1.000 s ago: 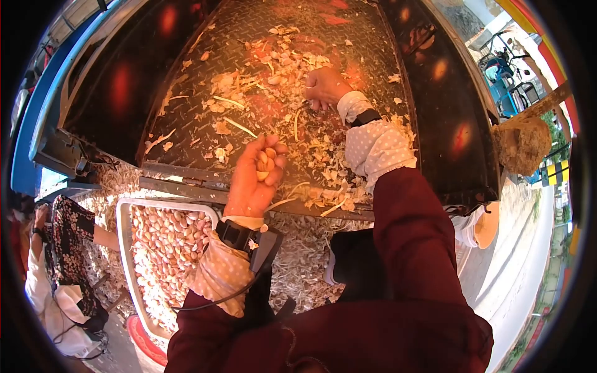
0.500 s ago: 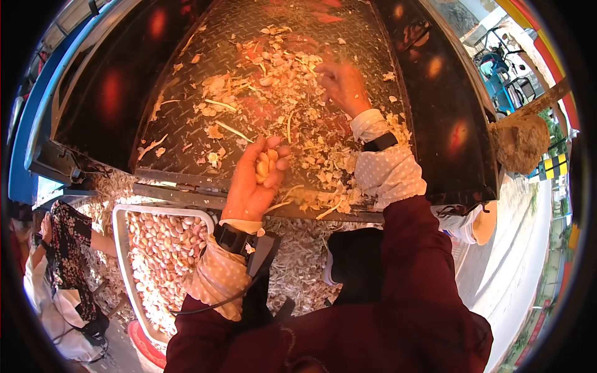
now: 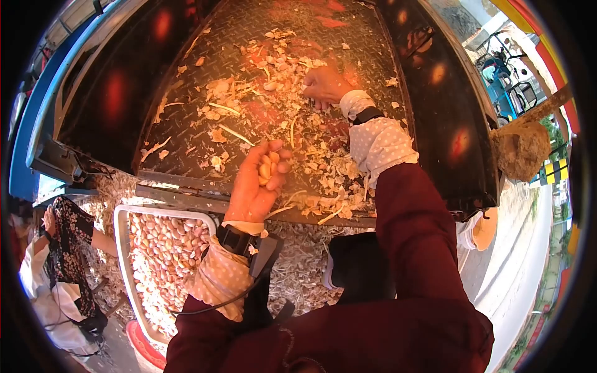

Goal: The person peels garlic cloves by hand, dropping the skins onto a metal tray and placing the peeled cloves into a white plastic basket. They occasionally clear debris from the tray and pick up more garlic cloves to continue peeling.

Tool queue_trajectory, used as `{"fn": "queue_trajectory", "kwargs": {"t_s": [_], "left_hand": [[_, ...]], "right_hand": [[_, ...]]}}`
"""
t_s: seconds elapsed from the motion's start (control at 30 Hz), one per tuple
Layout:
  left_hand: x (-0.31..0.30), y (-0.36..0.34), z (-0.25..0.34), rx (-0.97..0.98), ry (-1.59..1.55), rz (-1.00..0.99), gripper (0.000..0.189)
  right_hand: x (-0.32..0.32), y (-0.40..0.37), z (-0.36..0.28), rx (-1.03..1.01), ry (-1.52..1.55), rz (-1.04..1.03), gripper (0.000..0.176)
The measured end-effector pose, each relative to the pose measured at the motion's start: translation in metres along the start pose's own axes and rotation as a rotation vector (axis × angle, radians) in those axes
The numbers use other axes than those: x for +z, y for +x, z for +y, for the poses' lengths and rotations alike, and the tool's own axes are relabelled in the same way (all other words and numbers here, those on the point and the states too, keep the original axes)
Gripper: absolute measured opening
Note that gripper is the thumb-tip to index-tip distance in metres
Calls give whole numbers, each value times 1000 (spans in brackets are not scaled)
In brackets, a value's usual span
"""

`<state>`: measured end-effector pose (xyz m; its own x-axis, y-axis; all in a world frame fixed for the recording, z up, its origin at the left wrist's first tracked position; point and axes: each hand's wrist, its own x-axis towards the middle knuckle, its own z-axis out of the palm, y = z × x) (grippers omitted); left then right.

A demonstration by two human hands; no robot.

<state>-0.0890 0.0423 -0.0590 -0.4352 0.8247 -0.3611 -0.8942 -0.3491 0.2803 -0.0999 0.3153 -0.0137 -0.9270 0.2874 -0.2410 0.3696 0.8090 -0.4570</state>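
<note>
My left hand (image 3: 247, 189) is palm up near the front edge of the metal truck bed (image 3: 242, 22), its fingers curled round several garlic cloves (image 3: 266, 173). Over the scattered heap of garlic cloves and papery skins (image 3: 273, 69), my right hand (image 3: 328, 86) reaches down with fingers bent and drawn together. What its fingertips hold, if anything, is hidden. Dry stems (image 3: 236, 135) and loose husks lie between the two hands.
A white-rimmed bin (image 3: 119, 239) full of garlic cloves stands below the bed at left, with a red basin (image 3: 144, 345) beside it. Dark side walls (image 3: 438, 105) flank the bed. Another person (image 3: 68, 248) sits at far left. Husks (image 3: 298, 267) litter the ground.
My right hand has moved slightly left and down over the heap, and its fingers have curled in more. My left hand stays nearly in place, still holding the cloves.
</note>
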Motion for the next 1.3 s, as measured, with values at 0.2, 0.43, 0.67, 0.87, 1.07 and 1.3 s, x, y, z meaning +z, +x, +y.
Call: {"fn": "queue_trajectory", "kwargs": {"t_s": [0.2, 0.43, 0.67, 0.87, 1.07, 1.3], "left_hand": [[-2, 2, -2, 5, 44, 18, 29], [1, -2, -4, 27, 61, 1, 29], [9, -8, -6, 72, 114, -84, 28], [1, -3, -17, 116, 101, 137, 27], [14, -9, -6, 61, 115, 3, 22], [7, -6, -7, 85, 159, -8, 21]], "right_hand": [[22, -58, 6, -363, 1463, 110, 18], [18, -101, -42, -457, 1641, 37, 27], [10, -146, -71, -596, 1743, -188, 22], [-21, -223, -134, -764, 1755, -148, 14], [0, -315, -148, -853, 1714, 14, 16], [-9, -294, -173, -1106, 1646, 142, 20]]}}
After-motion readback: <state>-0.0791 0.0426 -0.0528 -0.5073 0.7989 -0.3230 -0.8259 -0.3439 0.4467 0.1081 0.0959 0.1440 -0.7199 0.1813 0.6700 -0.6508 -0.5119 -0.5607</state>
